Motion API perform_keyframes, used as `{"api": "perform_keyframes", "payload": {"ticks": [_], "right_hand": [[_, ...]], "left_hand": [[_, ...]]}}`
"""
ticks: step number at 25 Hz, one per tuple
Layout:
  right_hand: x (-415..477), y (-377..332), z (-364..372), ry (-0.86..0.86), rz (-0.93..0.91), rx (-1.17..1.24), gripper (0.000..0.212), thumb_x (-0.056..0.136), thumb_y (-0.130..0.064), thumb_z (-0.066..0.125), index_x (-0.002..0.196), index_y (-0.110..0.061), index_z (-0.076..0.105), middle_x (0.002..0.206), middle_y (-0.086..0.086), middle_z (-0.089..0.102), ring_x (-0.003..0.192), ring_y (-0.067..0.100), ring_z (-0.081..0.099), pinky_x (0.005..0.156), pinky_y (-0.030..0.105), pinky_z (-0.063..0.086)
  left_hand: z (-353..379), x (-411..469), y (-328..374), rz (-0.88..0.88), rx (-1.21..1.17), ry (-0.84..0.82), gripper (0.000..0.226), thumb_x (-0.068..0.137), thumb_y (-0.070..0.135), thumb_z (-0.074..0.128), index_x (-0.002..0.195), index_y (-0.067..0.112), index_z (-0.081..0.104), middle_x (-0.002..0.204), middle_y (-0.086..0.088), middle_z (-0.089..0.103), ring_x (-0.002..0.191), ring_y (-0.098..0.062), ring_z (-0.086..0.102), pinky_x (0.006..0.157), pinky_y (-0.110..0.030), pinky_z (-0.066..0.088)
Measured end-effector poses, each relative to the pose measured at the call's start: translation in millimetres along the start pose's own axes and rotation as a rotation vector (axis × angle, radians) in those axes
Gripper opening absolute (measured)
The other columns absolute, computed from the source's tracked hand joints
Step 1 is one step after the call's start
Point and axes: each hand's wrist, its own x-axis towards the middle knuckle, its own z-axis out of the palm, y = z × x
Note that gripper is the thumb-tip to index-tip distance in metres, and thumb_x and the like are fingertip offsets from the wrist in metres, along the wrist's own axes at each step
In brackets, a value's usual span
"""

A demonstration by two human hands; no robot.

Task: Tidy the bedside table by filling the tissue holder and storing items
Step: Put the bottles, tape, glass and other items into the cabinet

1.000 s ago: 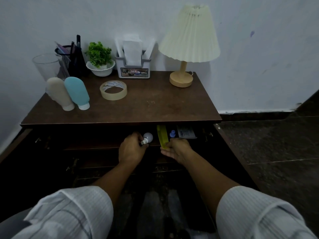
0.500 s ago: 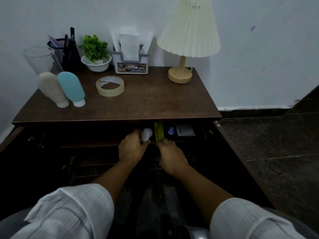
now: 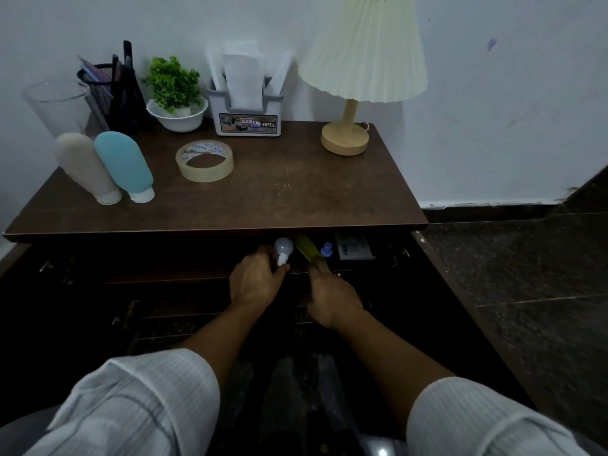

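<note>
The drawer (image 3: 197, 274) under the brown bedside table (image 3: 296, 199) stands pulled out a little. At its front, my left hand (image 3: 255, 279) pinches the base of a white light bulb (image 3: 283, 246). Beside it, my right hand (image 3: 330, 292) has its fingers curled on the near end of a yellow-green flat item (image 3: 306, 248), which lies tilted in the drawer. The grey tissue holder (image 3: 246, 121) stands at the back of the table with white tissues (image 3: 243, 77) sticking up out of it.
The drawer also holds a small blue-capped thing (image 3: 326, 250) and a labelled white packet (image 3: 353, 246). On the table are a tape roll (image 3: 204, 161), beige (image 3: 87, 169) and blue (image 3: 125, 166) bottles, a glass (image 3: 56, 106), a pen holder (image 3: 108, 90), a potted plant (image 3: 174, 93) and a lamp (image 3: 345, 139).
My right hand dipped to the drawer's front edge, then came back to the yellow-green item, which now lies tilted. My left hand has stayed on the bulb. The view moved closer.
</note>
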Motion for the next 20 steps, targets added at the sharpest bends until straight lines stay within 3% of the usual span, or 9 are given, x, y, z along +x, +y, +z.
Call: {"api": "perform_keyframes", "payload": {"ticks": [4,8,12,20], "right_hand": [[-6.1,-4.6,-0.5,0.058,0.039,-0.051,0.061,0.086,-0.017,0.068,0.14,-0.009,0.042,0.155,0.015,0.027,0.112,0.038,0.059,0.076,0.041,0.055],[-8.3,-5.9,2.7,0.082,0.021,-0.039,0.065,0.086,-0.015,0.068,0.144,-0.01,0.039,0.148,0.014,0.033,0.11,0.036,0.058,0.076,0.041,0.054],[-7.5,-6.3,4.1,0.109,-0.001,-0.015,0.063,0.087,-0.015,0.065,0.145,-0.011,0.04,0.14,0.012,0.038,0.111,0.035,0.056,0.076,0.041,0.053],[-3.8,-7.0,4.2,0.106,0.055,-0.039,0.071,0.087,-0.019,0.066,0.151,-0.015,0.035,0.15,0.015,0.03,0.12,0.037,0.052,0.082,0.043,0.055]], "left_hand": [[-2.8,-3.6,2.3,0.031,0.002,0.009,0.036,0.091,0.05,0.063,0.112,0.021,0.059,0.107,-0.005,0.069,0.094,-0.028,0.067,0.065,-0.031,0.045],[-0.4,-12.4,0.3,0.214,0.043,-0.015,0.033,0.094,0.041,0.06,0.119,0.022,0.053,0.113,-0.007,0.06,0.096,-0.028,0.063,0.068,-0.037,0.052],[3.6,-15.6,0.0,0.296,0.137,-0.059,0.036,0.098,0.034,0.054,0.133,0.027,0.05,0.12,-0.01,0.055,0.098,-0.029,0.06,0.064,-0.033,0.047],[7.7,-11.3,1.0,0.318,0.213,-0.092,0.041,0.101,0.03,0.047,0.142,0.029,0.048,0.126,-0.009,0.058,0.099,-0.029,0.061,0.068,-0.038,0.053]]}}
